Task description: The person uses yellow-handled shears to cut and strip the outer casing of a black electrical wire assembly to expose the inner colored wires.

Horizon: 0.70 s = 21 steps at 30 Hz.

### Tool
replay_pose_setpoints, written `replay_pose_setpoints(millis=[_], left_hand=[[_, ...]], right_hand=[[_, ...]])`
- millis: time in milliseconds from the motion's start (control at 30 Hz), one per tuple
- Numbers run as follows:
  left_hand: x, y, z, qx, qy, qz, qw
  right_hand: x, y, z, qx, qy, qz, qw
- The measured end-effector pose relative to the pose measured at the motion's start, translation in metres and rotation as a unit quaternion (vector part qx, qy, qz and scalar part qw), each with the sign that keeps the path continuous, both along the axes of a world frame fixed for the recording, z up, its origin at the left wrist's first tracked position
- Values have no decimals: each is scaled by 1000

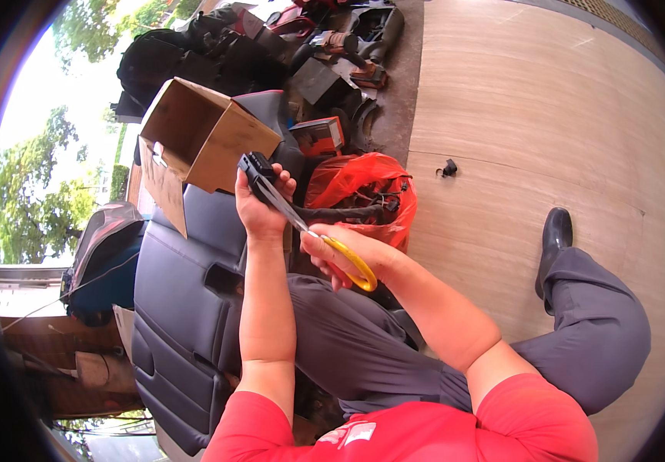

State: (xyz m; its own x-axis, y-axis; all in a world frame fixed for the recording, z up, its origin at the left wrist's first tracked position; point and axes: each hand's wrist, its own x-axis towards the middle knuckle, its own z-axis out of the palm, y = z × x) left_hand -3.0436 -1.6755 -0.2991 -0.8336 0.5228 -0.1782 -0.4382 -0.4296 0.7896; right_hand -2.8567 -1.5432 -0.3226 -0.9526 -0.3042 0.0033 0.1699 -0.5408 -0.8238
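My left hand grips a black plastic wiring connector just in front of the cardboard box. From it a taped black wire harness runs right into a red plastic bag, where more cables lie bunched. My right hand holds scissors with yellow handles that show red inside. Their metal blades reach up and left to the connector, and the tips lie against or just over it. I cannot tell whether the blades touch it.
An open cardboard box rests on a dark leather car seat at my left. Ahead are an orange-and-black box and piled car parts. A small black part lies on the tiled floor at right, beyond my shoe.
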Motion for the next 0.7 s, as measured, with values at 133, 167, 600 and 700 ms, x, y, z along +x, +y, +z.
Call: replay_pose_setpoints(millis=[133, 167, 600, 700], left_hand=[[-10, -9, 0, -19, -27, 46, 998], [-13, -12, 1, -23, -34, 56, 998], [-9, -5, 4, -111, 56, 69, 990], [-10, -6, 1, -107, 81, 67, 989]], right_hand=[[1, -10, -4, -4, -56, 62, 997], [-1, -10, -7, 3, -73, 75, 994], [-6, -11, -20, 15, -131, 69, 989], [-6, -8, -15, 9, -137, 68, 988]])
